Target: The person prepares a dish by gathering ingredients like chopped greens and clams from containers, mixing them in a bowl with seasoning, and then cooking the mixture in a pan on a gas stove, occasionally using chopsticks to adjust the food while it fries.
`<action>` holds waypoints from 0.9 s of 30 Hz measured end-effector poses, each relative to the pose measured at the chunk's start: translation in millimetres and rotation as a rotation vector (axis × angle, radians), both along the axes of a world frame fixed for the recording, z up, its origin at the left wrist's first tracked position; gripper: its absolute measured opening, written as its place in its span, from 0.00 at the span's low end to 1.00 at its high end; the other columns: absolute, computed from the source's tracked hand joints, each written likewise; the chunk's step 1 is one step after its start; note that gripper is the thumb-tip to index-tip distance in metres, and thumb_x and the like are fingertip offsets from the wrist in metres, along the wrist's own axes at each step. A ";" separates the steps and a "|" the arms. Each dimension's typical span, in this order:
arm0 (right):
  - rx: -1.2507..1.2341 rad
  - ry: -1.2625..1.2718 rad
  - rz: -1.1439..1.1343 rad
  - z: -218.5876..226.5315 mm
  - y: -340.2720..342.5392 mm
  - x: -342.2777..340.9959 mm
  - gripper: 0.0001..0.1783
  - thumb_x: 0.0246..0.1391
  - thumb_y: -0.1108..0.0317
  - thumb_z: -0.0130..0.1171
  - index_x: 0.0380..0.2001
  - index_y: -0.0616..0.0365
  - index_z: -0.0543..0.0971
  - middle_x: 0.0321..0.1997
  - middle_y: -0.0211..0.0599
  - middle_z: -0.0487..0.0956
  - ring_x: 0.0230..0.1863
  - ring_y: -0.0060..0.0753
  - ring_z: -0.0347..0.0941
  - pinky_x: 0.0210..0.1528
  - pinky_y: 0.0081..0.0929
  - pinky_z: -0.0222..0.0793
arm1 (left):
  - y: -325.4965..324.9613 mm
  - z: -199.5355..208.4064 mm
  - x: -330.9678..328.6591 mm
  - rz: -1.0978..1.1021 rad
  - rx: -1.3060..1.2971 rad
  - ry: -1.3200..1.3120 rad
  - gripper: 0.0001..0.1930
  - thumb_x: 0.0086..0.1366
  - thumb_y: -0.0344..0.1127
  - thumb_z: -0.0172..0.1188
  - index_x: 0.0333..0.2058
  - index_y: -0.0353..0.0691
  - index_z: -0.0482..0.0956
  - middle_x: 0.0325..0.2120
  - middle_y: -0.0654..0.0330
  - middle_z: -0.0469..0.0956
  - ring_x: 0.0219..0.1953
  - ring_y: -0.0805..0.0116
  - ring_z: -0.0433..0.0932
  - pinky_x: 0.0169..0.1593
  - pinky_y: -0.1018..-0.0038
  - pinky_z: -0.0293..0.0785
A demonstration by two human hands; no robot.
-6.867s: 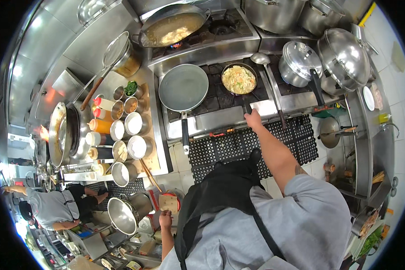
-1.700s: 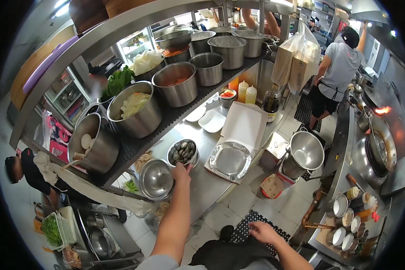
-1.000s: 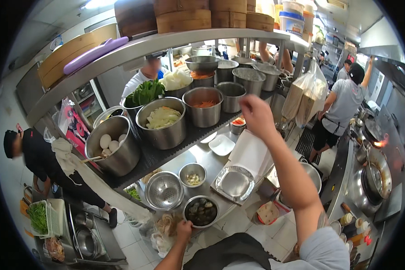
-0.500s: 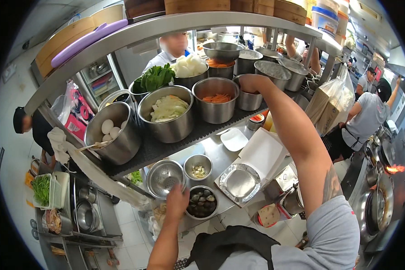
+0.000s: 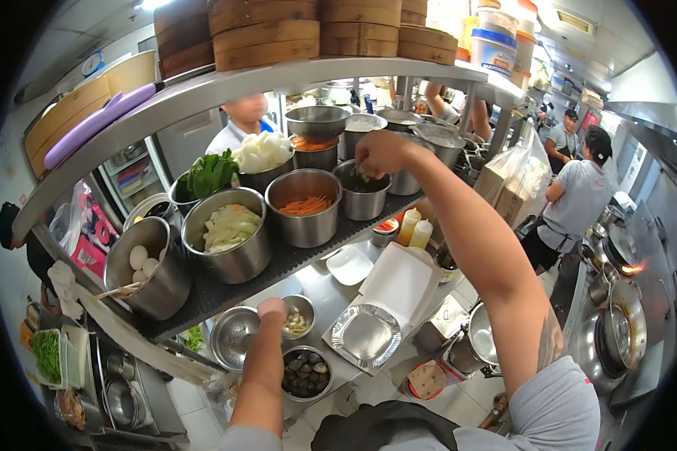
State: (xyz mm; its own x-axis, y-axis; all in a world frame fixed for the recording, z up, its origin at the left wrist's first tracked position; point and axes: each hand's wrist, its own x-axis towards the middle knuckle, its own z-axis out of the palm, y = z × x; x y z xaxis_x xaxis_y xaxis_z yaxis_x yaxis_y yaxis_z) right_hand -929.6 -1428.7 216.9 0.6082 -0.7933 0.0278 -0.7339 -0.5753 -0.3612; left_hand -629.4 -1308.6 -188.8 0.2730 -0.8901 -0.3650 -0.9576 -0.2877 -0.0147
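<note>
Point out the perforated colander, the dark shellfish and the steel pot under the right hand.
Perforated colander (image 5: 232, 337): head view, on its bare inside.
Dark shellfish (image 5: 305, 373): head view, middle of the heap.
Steel pot (image 5: 363, 206): head view, on its outer wall.

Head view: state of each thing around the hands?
Perforated round steel colander: mouth up.
Small round steel bowl: uncovered, holding pale pieces.
Larger round steel bowl: uncovered, holding dark shells.
White cardboard box: lid open.
Silver foil tray: uncovered, on the box's base.
Deep silver steel pot: lidless.
Right hand: at that pot's mouth, grip closed, apparently on green bits.
Left hand: by the colander; grip hidden.
</note>
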 end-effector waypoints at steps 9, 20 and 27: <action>0.178 -0.508 -0.121 -19.6 3.7 9.4 0.10 0.45 0.76 0.61 0.33 0.69 0.79 0.28 0.43 0.81 0.27 0.30 0.80 0.31 0.25 0.80 | -10.1 -34.1 39.7 0.010 -0.045 0.032 0.17 0.56 0.39 0.58 0.44 0.40 0.80 0.46 0.52 0.78 0.49 0.58 0.77 0.50 0.64 0.74; 0.348 -1.178 -0.134 -17.0 102.9 -1.4 0.10 0.53 0.75 0.58 0.38 0.68 0.73 0.34 0.38 0.77 0.34 0.28 0.77 0.37 0.23 0.76 | -6.5 36.0 77.4 0.002 -0.253 0.408 0.21 0.51 0.35 0.56 0.46 0.39 0.76 0.45 0.45 0.76 0.45 0.49 0.77 0.50 0.62 0.72; -0.048 -0.802 -0.389 -137.9 266.9 2.2 0.09 0.49 0.80 0.53 0.35 0.67 0.76 0.30 0.39 0.80 0.27 0.24 0.78 0.34 0.23 0.75 | 83.3 124.2 -35.4 -0.028 -0.356 1.118 0.13 0.49 0.27 0.55 0.35 0.28 0.72 0.23 0.50 0.76 0.19 0.61 0.78 0.21 0.70 0.74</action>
